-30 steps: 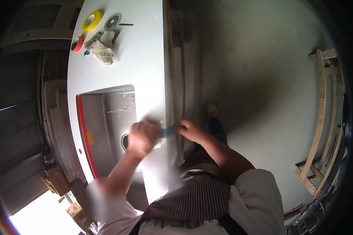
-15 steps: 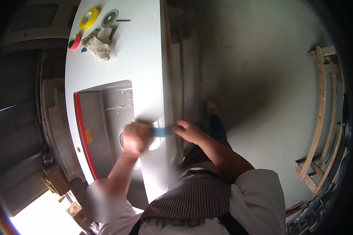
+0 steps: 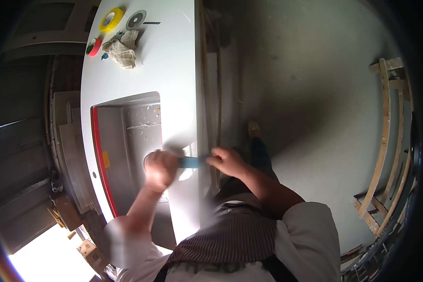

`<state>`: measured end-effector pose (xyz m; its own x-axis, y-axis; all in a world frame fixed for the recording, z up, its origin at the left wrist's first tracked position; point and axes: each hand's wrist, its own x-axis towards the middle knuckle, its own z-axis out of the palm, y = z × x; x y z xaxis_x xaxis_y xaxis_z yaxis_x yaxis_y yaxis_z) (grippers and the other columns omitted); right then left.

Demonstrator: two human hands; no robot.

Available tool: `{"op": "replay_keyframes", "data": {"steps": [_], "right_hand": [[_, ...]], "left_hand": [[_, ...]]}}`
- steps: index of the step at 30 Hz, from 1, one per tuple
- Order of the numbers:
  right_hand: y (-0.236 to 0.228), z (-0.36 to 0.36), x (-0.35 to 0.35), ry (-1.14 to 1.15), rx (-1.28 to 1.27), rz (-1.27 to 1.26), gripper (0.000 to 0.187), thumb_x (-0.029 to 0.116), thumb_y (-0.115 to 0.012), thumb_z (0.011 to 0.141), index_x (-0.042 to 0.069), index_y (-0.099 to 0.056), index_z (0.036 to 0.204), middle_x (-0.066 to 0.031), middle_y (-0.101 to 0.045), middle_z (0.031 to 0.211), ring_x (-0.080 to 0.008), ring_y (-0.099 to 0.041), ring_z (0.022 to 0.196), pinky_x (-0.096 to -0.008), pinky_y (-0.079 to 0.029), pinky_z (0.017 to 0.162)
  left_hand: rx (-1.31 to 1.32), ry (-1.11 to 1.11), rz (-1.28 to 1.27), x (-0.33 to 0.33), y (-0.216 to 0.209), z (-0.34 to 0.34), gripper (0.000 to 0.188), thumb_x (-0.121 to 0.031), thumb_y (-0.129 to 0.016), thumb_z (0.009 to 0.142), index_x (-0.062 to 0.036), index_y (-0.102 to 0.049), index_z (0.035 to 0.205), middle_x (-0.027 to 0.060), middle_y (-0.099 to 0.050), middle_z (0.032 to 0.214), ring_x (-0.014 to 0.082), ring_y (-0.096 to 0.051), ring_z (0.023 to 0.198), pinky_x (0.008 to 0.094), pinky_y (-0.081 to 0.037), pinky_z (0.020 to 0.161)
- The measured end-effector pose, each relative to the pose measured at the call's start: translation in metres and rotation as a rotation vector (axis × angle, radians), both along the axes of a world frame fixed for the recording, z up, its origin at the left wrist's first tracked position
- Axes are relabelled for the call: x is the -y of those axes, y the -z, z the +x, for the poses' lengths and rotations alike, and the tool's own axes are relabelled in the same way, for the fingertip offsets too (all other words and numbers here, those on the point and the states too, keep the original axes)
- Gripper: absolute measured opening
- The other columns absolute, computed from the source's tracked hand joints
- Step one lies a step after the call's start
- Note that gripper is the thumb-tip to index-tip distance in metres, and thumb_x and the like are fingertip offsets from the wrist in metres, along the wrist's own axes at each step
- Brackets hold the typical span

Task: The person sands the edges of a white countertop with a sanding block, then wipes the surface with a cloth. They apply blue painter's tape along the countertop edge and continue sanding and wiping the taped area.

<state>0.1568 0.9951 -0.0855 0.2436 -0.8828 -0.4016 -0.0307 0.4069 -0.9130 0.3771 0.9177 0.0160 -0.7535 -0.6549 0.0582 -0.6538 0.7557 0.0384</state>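
Observation:
A blue strip (image 3: 189, 162) stretches across the front part of the white countertop (image 3: 178, 84), between my two hands. My left hand (image 3: 160, 170), slightly blurred, is closed round its left end, over the right side of the sink opening. At the countertop's front edge, my right hand (image 3: 228, 162) pinches the other end between thumb and fingers. Under my left hand the grey sink basin (image 3: 113, 136) is partly covered; red tape (image 3: 98, 150) lines its far rim. What the strip is made of cannot be made out.
Toward the top of the countertop lie a yellow tape roll (image 3: 111, 19), a red tape roll (image 3: 93, 47), a grey disc (image 3: 136, 20), a thin dark blade (image 3: 152, 23) and a crumpled cloth (image 3: 121, 50). Wooden frames (image 3: 383, 141) stand at the right. Boards (image 3: 73, 150) lean beyond the counter.
My left hand has shifted slightly left and down, while my right hand has moved a little right. Both still hold the blue strip. The whole view has shifted slightly.

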Motion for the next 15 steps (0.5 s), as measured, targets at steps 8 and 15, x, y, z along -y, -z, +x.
{"op": "replay_keyframes", "data": {"steps": [8, 15], "right_hand": [[0.030, 0.005, -0.017, -0.035, -0.034, 0.009, 0.024, 0.025, -0.066, 0.090, 0.004, -0.060, 0.082, -0.0062, -0.060, 0.071, -0.0133, -0.055, 0.063, -0.0305, -0.044, 0.057], [0.046, 0.033, -0.029, 0.089, 0.088, 0.022, 0.021, 0.021, -0.065, 0.090, 0.003, -0.059, 0.082, -0.0063, -0.055, 0.067, -0.0148, -0.054, 0.064, -0.0328, -0.046, 0.061]], "left_hand": [[-0.167, 0.060, 0.081, -0.023, -0.002, -0.032, 0.019, -0.007, -0.064, 0.078, -0.0103, -0.046, 0.071, 0.0084, -0.053, 0.069, 0.0272, -0.052, 0.061, 0.0394, -0.042, 0.058], [-0.057, 0.042, 0.021, -0.034, 0.009, -0.001, 0.003, -0.007, -0.058, 0.079, -0.0099, -0.057, 0.079, 0.0058, -0.052, 0.069, 0.0242, -0.054, 0.061, 0.0378, -0.041, 0.055]]}}
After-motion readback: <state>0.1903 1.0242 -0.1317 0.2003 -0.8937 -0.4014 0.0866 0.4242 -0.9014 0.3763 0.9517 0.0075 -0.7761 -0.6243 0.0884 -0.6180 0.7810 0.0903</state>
